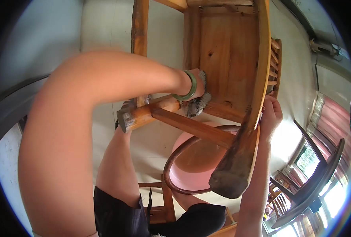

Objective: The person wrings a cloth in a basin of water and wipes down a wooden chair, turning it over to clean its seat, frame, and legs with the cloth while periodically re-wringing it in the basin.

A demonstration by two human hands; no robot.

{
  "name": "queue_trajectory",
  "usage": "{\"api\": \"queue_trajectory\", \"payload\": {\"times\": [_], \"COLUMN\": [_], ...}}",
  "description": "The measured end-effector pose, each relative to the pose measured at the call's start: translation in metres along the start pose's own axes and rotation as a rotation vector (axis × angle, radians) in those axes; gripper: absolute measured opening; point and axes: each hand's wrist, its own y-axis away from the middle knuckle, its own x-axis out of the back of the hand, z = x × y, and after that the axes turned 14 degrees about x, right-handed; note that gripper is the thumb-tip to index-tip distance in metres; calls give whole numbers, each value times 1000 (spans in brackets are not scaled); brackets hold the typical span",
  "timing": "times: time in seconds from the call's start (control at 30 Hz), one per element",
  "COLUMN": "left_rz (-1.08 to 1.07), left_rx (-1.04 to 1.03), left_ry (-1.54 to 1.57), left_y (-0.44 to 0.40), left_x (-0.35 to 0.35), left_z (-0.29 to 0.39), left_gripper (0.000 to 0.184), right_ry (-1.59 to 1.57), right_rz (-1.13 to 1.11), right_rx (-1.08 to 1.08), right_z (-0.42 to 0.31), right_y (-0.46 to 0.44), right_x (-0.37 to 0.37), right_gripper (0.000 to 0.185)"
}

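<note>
A brown wooden chair is tipped in front of me, with its panel, rails and thick legs facing my way. My left hand, below a green bangle, is closed around a grey, rough-looking cloth. The cloth touches the chair frame near the lower left corner of the panel. At the right side of the chair, my right hand has its fingers curled against the outer edge of the long side piece; part of its grip is hidden.
Below the chair stands a pink basin with a brown rim and liquid in it. My knees are on either side of it. Another wooden chair with slats is behind on the right. A dark-edged table and pink curtains are farther right.
</note>
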Motion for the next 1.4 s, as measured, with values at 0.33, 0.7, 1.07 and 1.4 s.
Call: {"api": "queue_trajectory", "payload": {"times": [0.33,0.7,1.07,1.4], "left_rz": [564,-258,-702,-64], "left_rx": [148,-65,-36,-45], "left_ry": [204,782,485,1652], "left_y": [-9,-17,8,8], "left_x": [29,-27,1,40], "left_z": [-62,-31,-39,-57], "left_gripper": [14,28,31,30], "right_ry": [37,43,-70,-57], "right_rz": [-10,-4,-5,-14], "right_rx": [0,-20,-4,0], "right_z": [-4,-7,9,6], "right_y": [2,2,-2,-1], "right_x": [0,-1,3,3], "right_gripper": [12,12,12,13]}}
